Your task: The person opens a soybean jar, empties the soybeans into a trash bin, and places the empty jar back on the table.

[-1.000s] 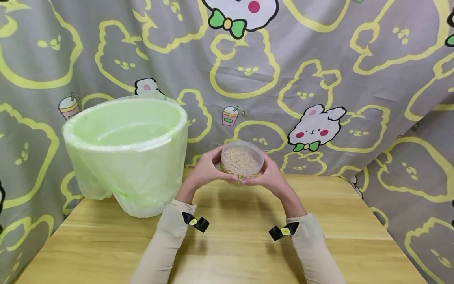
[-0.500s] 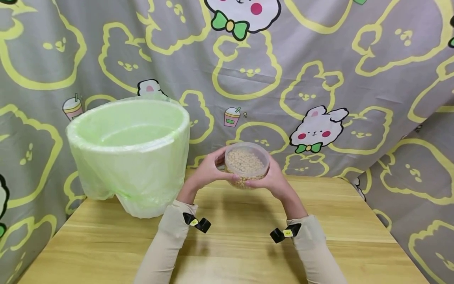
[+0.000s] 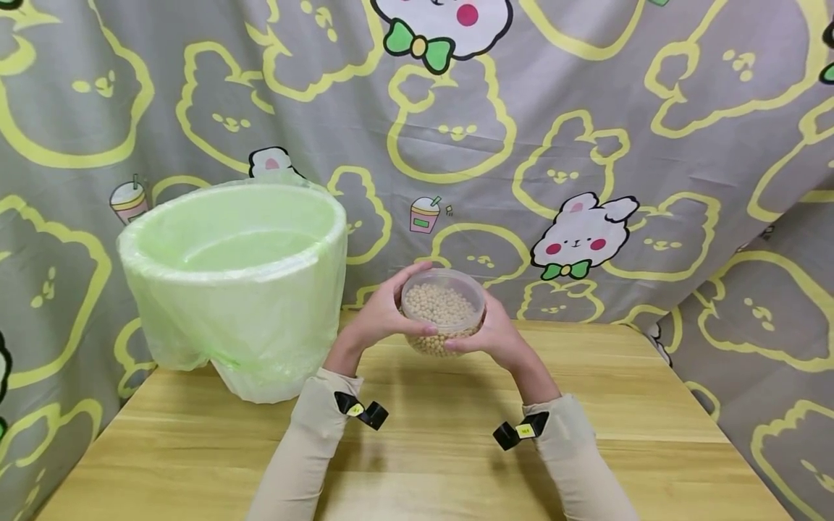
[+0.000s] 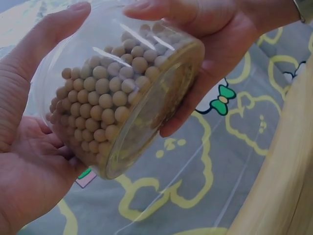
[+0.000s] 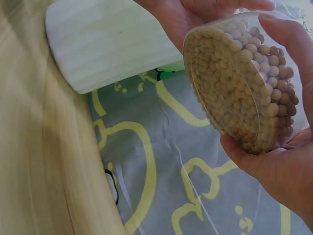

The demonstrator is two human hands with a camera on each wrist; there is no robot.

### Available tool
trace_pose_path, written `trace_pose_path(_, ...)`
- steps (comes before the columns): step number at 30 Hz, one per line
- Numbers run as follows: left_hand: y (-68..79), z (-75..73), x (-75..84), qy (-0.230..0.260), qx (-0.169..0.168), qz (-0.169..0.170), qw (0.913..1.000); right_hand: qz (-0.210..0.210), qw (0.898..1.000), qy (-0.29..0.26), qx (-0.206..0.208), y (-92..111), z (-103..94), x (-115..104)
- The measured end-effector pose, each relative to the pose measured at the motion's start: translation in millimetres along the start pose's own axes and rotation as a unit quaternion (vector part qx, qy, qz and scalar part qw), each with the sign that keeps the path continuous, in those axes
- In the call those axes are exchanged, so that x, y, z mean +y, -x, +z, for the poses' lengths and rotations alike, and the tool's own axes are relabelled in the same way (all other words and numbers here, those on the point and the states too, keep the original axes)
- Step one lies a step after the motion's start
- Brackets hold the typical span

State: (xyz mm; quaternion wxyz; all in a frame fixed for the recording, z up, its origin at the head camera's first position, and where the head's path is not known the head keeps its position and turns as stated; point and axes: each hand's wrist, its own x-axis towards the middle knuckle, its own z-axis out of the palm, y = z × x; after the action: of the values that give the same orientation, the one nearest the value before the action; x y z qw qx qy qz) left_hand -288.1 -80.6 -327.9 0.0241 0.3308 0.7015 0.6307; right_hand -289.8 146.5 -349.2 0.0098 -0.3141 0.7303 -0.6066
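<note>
Both hands hold a round clear plastic tub [image 3: 443, 311] of small beige balls above the table, in front of the curtain. My left hand [image 3: 384, 310] grips its left side, thumb across the near wall. From the right, my right hand [image 3: 493, 331] grips it the same way, its thumb tip close to the left one. In the left wrist view the tub [image 4: 122, 93] is tilted and the balls lie heaped within it. The right wrist view shows the tub's base, with fingers of the right hand [image 5: 288, 171] curled under its edge.
A large pale green bucket [image 3: 280, 318], wrapped in thin plastic film, stands at the table's left. The wooden table [image 3: 430, 449] reaches back to a grey patterned curtain [image 3: 469, 108]. A small black camera sits on each sleeve cuff.
The tub, gripped by both hands throughout, has shifted slightly down and left in the head view since half a second ago. The bucket stays in place.
</note>
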Motion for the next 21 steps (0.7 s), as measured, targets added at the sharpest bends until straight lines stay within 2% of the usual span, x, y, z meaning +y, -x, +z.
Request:
trace_pose_path(6, 3.3, 8.3, 17.6, -0.003, 0.026, 0.009, 0.9996, -0.020, 0.999, 0.025, 0.018, 3.0, 1.8, -9.7)
trace_pose_path(10, -0.1, 11.9, 11.4, -0.020, 0.055, 0.012, 0.9982, -0.039, 0.998, 0.024, 0.032, 4.7, 6.0, -20.7)
trace_pose_path(13, -3.6, 15.7, 4.1, -0.036, 0.086, 0.015, 0.9955, -0.041, 0.997, 0.024, 0.059, 5.2, 10.2, -26.1)
trace_pose_path(18, -6.4, 26.1, 1.1, -0.079, 0.148, 0.012, 0.9857, -0.028, 0.992, 0.036, 0.121, 5.8, 17.5, -29.0)
trace_pose_path(21, -6.5, 29.4, 1.3, -0.092, 0.159, 0.001, 0.9830, -0.019, 0.989, 0.043, 0.138, 6.2, 18.9, -28.9)
